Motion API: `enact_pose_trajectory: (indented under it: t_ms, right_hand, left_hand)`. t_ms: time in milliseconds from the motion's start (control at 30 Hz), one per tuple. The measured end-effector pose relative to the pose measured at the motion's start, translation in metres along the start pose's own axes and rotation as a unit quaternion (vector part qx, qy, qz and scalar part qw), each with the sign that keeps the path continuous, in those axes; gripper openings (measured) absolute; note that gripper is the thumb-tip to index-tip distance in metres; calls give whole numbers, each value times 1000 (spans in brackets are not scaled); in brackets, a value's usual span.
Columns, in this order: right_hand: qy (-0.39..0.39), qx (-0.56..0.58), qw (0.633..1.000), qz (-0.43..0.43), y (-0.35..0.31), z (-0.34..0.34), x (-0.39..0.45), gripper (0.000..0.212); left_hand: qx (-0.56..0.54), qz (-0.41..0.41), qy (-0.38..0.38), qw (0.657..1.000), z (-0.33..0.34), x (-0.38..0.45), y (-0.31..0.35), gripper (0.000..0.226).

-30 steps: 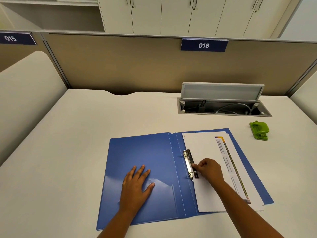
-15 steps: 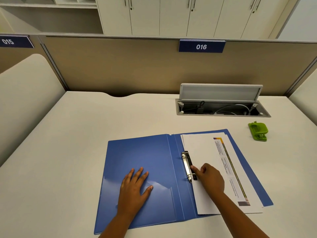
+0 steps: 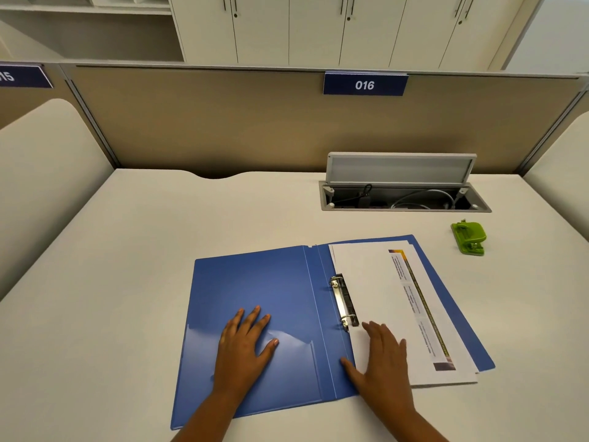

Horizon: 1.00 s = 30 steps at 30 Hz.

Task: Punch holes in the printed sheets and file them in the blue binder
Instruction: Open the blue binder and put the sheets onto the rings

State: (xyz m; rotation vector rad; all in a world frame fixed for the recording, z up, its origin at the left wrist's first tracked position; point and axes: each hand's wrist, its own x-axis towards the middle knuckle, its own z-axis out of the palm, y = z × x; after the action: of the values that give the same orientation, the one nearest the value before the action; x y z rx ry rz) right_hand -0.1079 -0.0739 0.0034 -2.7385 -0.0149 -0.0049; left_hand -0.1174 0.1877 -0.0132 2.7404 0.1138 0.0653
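Blue binder [image 3: 255,291], white sheets [image 3: 373,282], green punch [image 3: 469,238].

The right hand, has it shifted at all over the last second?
Yes. The right hand has left the binder's metal ring clip, which it was touching, sliding toward the person to lie flat on the white sheets below the clip.

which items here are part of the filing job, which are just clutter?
Job: binder, ring clip, sheets, punch, left hand flat on the cover, right hand flat on the sheets.

Not job: open cable tray, desk sign 016, cabinets.
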Motion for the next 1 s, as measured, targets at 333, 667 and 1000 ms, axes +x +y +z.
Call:
enact_pose_trajectory:
  t_ms: [333, 667, 1000]
  right_hand:
    - [-45, -26, 999, 6, 13, -6, 5, 91]
    - [71, 76, 992, 65, 45, -48, 13, 62]
    - [92, -25, 965, 246, 103, -62, 35, 70]
  left_hand:
    - [-12, -1, -1, 1000, 0, 1, 0, 71]
    - [-49, -52, 28, 997, -15, -2, -7, 93]
    - [-31, -351, 30, 935, -40, -9, -14, 63]
